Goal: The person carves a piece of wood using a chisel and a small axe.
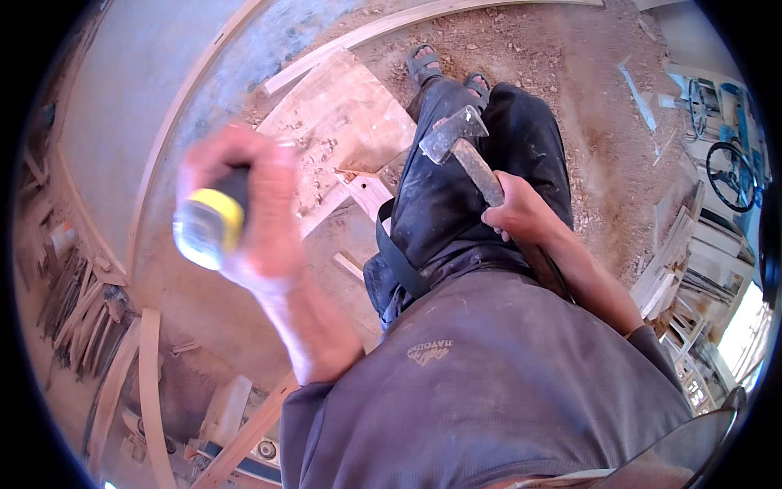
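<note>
My left hand [261,204], blurred by motion, is raised at the left with its fingers wrapped round a tool handle [213,218]. That handle is black with a yellow band and a shiny rounded end; the rest of the tool is hidden by my hand. Over my lap, my right hand [517,208] grips the wooden shaft of a hammer [479,171]. Its worn grey metal head rests over or just above my thigh. Beside my left leg lies a pale wood piece [371,194] with a dark hole, against a wide dusty board [354,114].
A long curved wooden strip [175,114] runs along the left, with another strip [383,33] at the far side. Wood offcuts [85,314] are piled at the left edge. Stacked timber [668,253] and a black handwheel [733,177] stand at the right. Chips litter the dirt floor [603,147].
</note>
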Motion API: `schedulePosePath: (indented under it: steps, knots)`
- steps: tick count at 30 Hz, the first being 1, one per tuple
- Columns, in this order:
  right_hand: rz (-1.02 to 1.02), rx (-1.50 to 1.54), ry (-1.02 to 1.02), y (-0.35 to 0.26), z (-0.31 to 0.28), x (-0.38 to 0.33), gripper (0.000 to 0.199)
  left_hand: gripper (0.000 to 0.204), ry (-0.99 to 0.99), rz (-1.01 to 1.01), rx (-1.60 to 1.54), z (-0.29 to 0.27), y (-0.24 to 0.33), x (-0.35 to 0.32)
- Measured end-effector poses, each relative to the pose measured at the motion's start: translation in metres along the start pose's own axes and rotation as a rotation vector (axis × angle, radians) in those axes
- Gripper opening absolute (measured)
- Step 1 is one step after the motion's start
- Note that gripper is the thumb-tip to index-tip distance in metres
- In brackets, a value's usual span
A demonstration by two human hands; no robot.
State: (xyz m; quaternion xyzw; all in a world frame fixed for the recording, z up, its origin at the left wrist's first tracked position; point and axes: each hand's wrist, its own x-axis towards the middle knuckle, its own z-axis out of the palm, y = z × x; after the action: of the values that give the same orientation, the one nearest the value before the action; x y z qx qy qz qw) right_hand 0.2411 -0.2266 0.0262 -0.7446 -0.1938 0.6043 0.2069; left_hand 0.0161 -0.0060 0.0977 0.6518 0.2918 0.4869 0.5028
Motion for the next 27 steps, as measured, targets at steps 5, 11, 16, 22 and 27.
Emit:
schedulePosePath:
  steps: [5,11,16,22,27]
  knots:
    - [-0.016,-0.012,-0.072,0.0,-0.006,0.018,0.034,0.045,0.119,-0.242,-0.127,-0.012,-0.016,-0.003]
    - [0.006,-0.037,-0.111,0.0,-0.011,0.037,0.032,0.025,0.118,-0.144,-0.093,-0.019,-0.06,-0.025]
    - [-0.02,-0.07,-0.098,-0.012,-0.008,0.042,0.032,0.019,0.251,-0.236,-0.193,-0.004,-0.07,-0.035]
    - [0.003,-0.115,-0.085,-0.015,-0.005,0.041,0.033,0.02,0.326,-0.238,-0.046,0.007,-0.077,-0.051]
    - [-0.101,-0.201,-0.012,-0.006,-0.001,0.038,0.032,0.025,0.327,-0.032,0.107,0.019,-0.081,-0.069]
